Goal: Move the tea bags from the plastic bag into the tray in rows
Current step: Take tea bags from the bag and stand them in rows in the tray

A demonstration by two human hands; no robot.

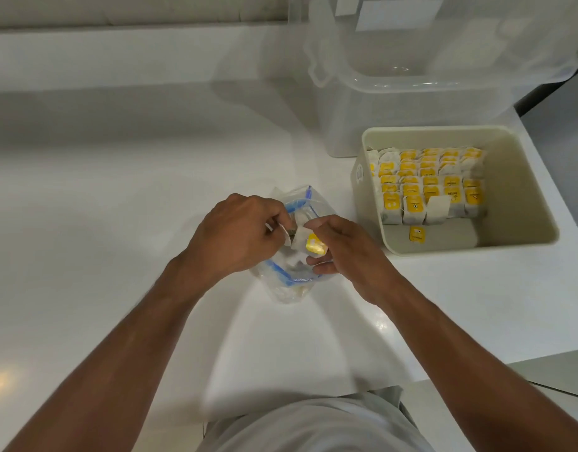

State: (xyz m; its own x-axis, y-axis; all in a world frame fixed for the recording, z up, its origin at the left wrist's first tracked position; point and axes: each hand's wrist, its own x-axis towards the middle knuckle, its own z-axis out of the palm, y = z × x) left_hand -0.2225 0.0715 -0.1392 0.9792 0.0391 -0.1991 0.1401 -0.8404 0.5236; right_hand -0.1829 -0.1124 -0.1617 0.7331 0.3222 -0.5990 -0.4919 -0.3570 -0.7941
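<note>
Both hands meet over the mouth of the clear plastic zip bag with a blue seal strip (291, 243), which lies crumpled on the white worktop (118, 197) right under them.

The right hand (353, 256) has its grip closed narrow on a white paper tea bag with a yellow tag (310, 244), thumb above and fingers below, the yellow tag facing up. The left hand (235, 236) is pinched on something white and small at the bag's opening, just to the left of the right grip. Whether that is another tea bag, a tag, or the bag's lip I cannot tell, since the fingers cover most of it. The two grips are nearly touching.

The coming move turns on the cream rectangular plastic tray (516, 243), which lies to the right of the right grip and a little further away from the person, near but clearly apart from the bag. The right hand is the nearer one. The tea bags in the tray (428, 184) stand on edge in rows that run across the tray from left to right, filling its far portion. Its near strip is bare but for one loose yellow tag (416, 234). One bag in the front row shows a plain white face rather than yellow. By my reckoning the held bag should go upright into that near strip, against the front row.
</note>
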